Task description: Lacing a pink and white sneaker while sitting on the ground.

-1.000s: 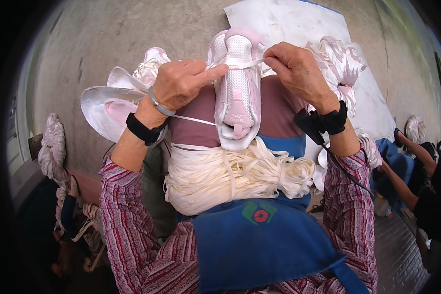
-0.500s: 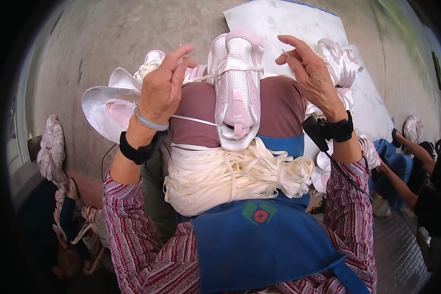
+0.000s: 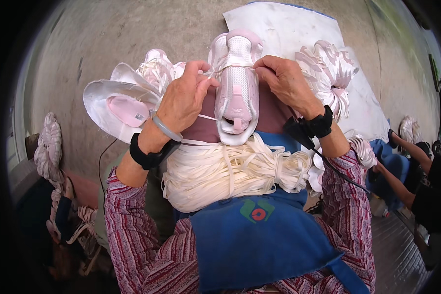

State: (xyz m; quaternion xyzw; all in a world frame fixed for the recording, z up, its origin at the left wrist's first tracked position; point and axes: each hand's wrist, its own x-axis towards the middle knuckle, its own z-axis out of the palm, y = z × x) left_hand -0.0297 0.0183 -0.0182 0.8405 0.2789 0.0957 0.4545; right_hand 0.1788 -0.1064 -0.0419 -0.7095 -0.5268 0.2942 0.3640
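Observation:
A white and pink shoe upper lies lengthwise across my lap, its heel end toward me, with another similar piece partly hidden behind its left side. A white shoelace runs across it. On the left, my left hand is closed, thumb and forefinger pinching the lace beside the upper. My right hand is also closed, its fingertips pinched at the lace along the upper's right edge. A thin lace strand stretches from under my left wrist to the heel. A thick bundle of cream laces rests on my lap, near the blue apron.
At left sit white shoe pieces with a pink insole. Bunched white and pink uppers lie at right by a white sheet on the concrete floor. More bundled uppers hang far left. Another person's arm shows at right.
Both hands have come inward and down to the shoe upper from raised positions at either side. The fingers now pinch the lace close to the upper.

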